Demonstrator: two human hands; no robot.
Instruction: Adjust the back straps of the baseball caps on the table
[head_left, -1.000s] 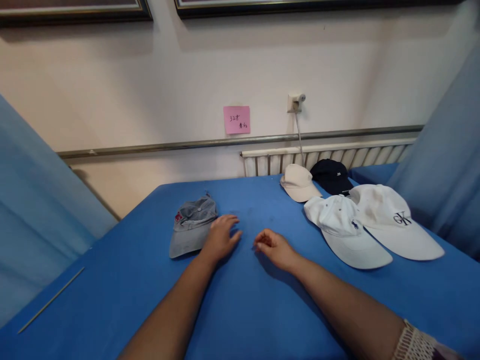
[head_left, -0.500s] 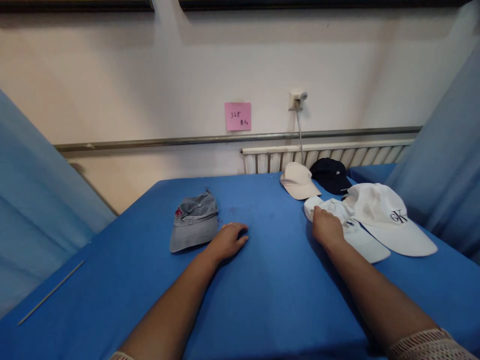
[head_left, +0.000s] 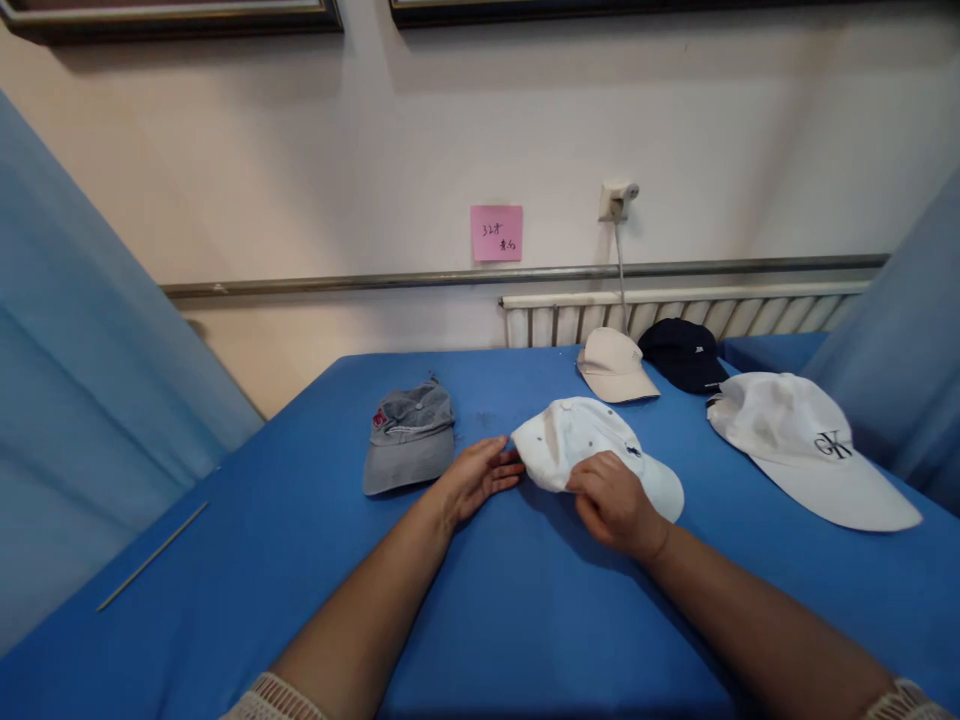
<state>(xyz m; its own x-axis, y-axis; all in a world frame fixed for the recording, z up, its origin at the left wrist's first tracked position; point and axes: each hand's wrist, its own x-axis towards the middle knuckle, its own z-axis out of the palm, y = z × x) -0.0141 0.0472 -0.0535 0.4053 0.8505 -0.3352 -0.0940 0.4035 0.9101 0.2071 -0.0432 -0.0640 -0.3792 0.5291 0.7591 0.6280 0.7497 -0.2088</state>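
Sleeves [head_left: 276, 700] with lacy cuffs at the bottom edge, over a blue-covered table [head_left: 525, 630]. Thin stick [head_left: 152, 556] off to the left. Right hand [head_left: 616, 505] with fingers clamped on the near edge of a small-logo white cap [head_left: 592, 425], middle of the table. Left hand [head_left: 481, 476] with fingers apart, loosely curled, right by the back edge of that cap; can't tell if actually touching. Looks like light, soft cloth, so probably floppy in the crown and stiffer at the brim. Not slippery or fragile, at a guess. Best pinched at the brim or the bottom edge, since a squeeze on the crown would likely dent it. Just left of the left hand, a gray cap [head_left: 411, 445]. Well off to the right, a large white cap [head_left: 795, 420] with dark letters. Farther back, a beige cap [head_left: 613, 365] and a navy cap [head_left: 682, 352], side by side. No boxes or bins in view, so no contents to report. Behind all that, a radiator [head_left: 541, 327] and a pink note [head_left: 496, 233] on the wall.
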